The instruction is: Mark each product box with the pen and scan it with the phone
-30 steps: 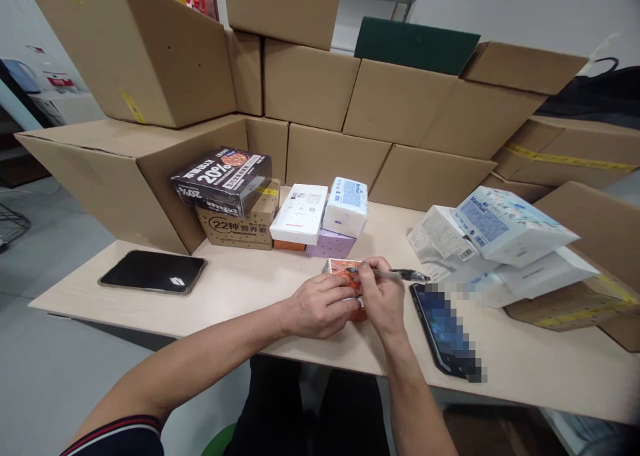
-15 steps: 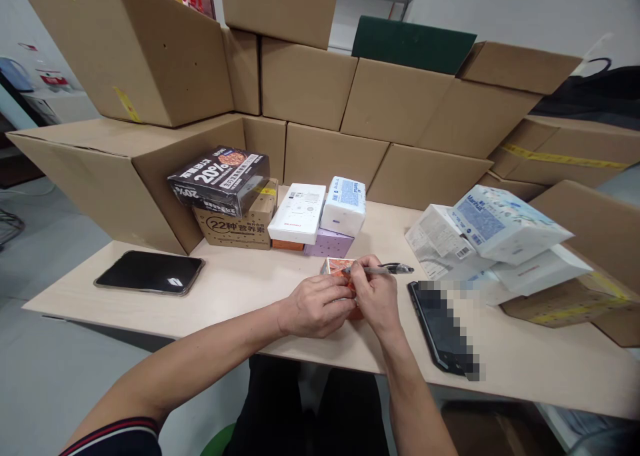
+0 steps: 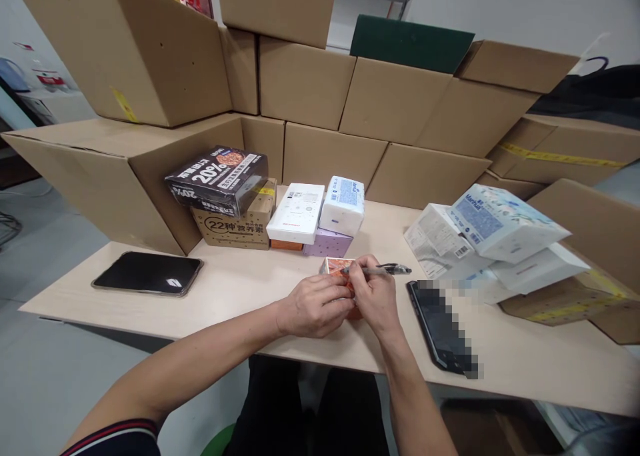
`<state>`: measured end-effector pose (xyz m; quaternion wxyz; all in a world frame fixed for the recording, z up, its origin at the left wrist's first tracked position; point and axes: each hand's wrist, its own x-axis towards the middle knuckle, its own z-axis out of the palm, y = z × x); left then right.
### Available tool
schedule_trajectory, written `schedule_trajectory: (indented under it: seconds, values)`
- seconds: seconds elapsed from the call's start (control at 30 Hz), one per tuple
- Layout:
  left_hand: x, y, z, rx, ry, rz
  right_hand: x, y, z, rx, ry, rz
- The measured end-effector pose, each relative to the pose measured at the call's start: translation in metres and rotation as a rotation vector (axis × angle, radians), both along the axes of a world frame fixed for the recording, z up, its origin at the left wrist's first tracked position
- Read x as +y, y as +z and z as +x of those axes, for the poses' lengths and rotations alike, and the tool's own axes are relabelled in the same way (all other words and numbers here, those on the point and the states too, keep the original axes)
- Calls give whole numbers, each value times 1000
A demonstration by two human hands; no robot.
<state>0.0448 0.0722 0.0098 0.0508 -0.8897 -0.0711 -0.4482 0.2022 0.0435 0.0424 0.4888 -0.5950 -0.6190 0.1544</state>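
A small orange box (image 3: 334, 265) with a pale edge sits near the front middle of the table, largely covered by my hands. My left hand (image 3: 315, 306) lies over its near left side, fingers curled around it. In my right hand (image 3: 375, 303) a pen (image 3: 393, 269) is pinched between thumb and fingers, lying nearly level. The pen's tip points left over the box's top; whether it touches the surface I cannot tell. Both hands are close together, and the lower part of the box is mostly hidden behind them.
On the table (image 3: 240, 289) lie a phone (image 3: 147, 273) at left and a dark, partly pixelated device (image 3: 440, 329) at right. Behind stand a black box (image 3: 220, 176), a white box (image 3: 296, 211) and a tissue pack (image 3: 343, 205). Tissue packs (image 3: 505, 219) pile up right. Cardboard boxes (image 3: 335, 156) wall the back.
The whole view has shifted very slightly. My hands, the pen and the orange box keep practically the same places.
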Motion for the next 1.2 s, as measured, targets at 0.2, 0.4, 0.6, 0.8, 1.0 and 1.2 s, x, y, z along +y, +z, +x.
schedule_trajectory:
  seconds: [0.2, 0.4, 0.6, 0.8, 1.0, 1.2]
  values:
    - [0, 1, 0, 16, 31, 19, -1, -9, 2, 151, -85, 62]
    - [-1, 2, -1, -4, 55, 65, -10, -25, 38, 175, -244, 170]
    - [0, -1, 0, -21, 43, 71, -22, -39, 79, -614, -101, -110]
    - [0, -1, 0, -20, 58, 80, -17, -44, 69, -992, -71, -262]
    - [0, 0, 0, -36, 59, 85, -25, -50, 79, -884, -53, -127]
    - [-1, 1, 0, -14, 49, 67, -87, -63, 114, -756, -628, -217]
